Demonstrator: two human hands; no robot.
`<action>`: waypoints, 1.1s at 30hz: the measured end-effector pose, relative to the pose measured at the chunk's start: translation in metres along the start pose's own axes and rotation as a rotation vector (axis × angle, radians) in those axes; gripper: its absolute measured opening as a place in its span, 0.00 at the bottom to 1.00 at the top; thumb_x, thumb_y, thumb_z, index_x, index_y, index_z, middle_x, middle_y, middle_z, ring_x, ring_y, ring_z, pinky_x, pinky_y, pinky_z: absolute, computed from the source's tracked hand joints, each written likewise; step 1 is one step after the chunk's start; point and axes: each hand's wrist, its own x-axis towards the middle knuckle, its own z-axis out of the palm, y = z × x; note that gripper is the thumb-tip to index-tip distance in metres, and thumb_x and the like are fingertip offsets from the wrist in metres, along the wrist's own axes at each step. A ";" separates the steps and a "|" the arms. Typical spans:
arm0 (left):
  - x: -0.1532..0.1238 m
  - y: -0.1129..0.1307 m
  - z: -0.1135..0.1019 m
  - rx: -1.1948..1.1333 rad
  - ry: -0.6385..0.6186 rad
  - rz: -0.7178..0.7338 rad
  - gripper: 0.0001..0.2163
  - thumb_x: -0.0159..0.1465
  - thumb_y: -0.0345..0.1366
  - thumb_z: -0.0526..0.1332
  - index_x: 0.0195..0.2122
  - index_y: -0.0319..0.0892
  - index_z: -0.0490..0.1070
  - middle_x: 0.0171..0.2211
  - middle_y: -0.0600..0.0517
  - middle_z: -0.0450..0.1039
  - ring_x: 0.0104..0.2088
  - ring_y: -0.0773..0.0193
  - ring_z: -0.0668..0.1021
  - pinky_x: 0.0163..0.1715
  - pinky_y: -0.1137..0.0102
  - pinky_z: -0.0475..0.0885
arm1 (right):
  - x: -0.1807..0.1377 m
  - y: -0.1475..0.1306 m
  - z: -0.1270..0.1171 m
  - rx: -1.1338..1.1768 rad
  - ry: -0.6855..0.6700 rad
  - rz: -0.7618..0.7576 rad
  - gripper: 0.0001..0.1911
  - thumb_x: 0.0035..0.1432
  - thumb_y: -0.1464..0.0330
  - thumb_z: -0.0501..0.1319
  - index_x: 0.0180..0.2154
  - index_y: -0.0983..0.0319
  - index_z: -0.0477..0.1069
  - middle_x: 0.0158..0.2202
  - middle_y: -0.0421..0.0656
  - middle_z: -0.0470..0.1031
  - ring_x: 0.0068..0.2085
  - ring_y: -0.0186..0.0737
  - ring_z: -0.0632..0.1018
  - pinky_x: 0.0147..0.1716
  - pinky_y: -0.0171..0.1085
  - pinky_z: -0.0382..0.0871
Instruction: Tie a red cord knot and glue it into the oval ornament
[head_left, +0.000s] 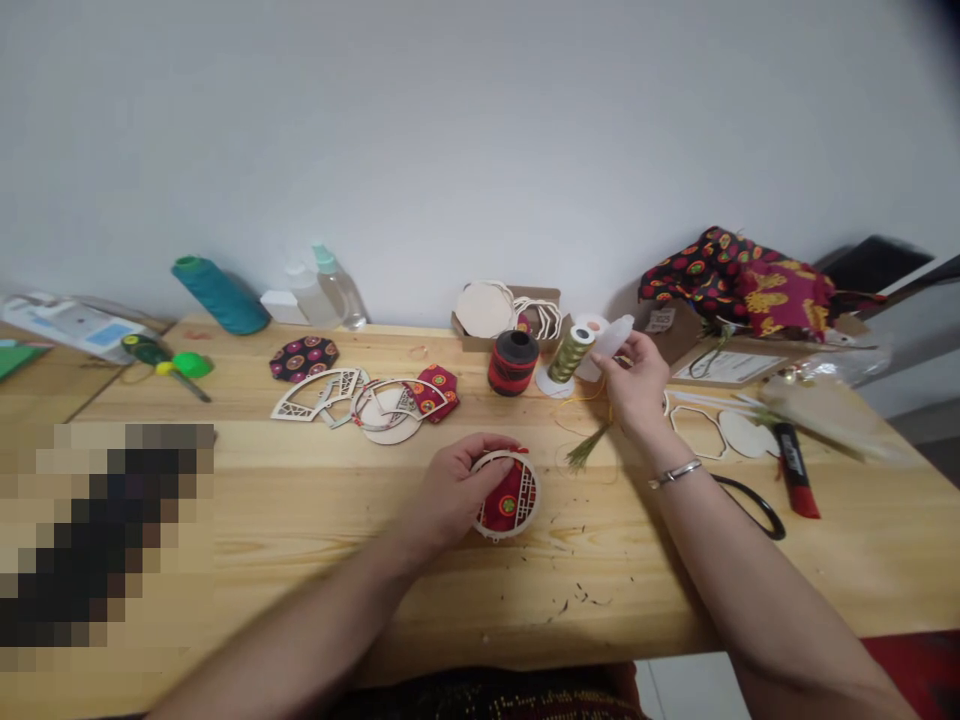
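My left hand [459,482] grips a round wooden frame [511,497] backed with red patterned fabric, holding it against the wooden table [315,540] in the middle. My right hand [637,385] reaches further back and closes around a small translucent plastic bottle [613,338], next to a gold-green thread spool [571,354] and a black and red spool [514,362]. A green tassel [589,447] with loose yellow thread lies between the two hands.
Wooden cutouts and fabric-covered hexagons [367,395] lie left of centre. A teal thread cone [219,294], clear bottles [330,288] and a small box of wooden pieces [504,312] stand by the wall. Patterned fabric [739,272], black scissors [754,505] and a red cutter [795,470] sit right.
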 end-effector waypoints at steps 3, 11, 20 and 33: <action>-0.001 -0.001 0.000 0.007 -0.001 0.008 0.09 0.55 0.35 0.63 0.38 0.41 0.73 0.33 0.50 0.77 0.30 0.66 0.77 0.30 0.71 0.72 | 0.001 0.005 0.001 -0.133 0.016 -0.013 0.21 0.41 0.69 0.64 0.42 0.65 0.70 0.37 0.45 0.76 0.36 0.40 0.75 0.35 0.39 0.67; -0.002 -0.002 0.000 0.029 -0.005 0.001 0.10 0.56 0.35 0.62 0.39 0.40 0.73 0.32 0.51 0.77 0.29 0.68 0.77 0.29 0.73 0.71 | 0.002 0.015 -0.003 -0.249 0.042 -0.085 0.21 0.43 0.67 0.64 0.42 0.63 0.71 0.35 0.43 0.72 0.34 0.39 0.73 0.34 0.40 0.69; -0.001 -0.001 0.001 0.008 0.002 0.021 0.10 0.55 0.34 0.63 0.38 0.39 0.73 0.33 0.50 0.77 0.29 0.68 0.77 0.30 0.73 0.72 | 0.009 0.013 -0.001 -0.278 0.036 -0.026 0.22 0.41 0.70 0.65 0.42 0.67 0.69 0.35 0.45 0.71 0.33 0.40 0.72 0.35 0.42 0.69; 0.000 -0.004 -0.001 0.032 -0.001 0.081 0.09 0.56 0.34 0.63 0.38 0.42 0.74 0.34 0.52 0.77 0.31 0.69 0.77 0.32 0.73 0.71 | -0.094 -0.070 -0.004 0.042 -0.527 -0.099 0.05 0.56 0.67 0.58 0.33 0.61 0.71 0.34 0.43 0.76 0.38 0.38 0.75 0.40 0.40 0.68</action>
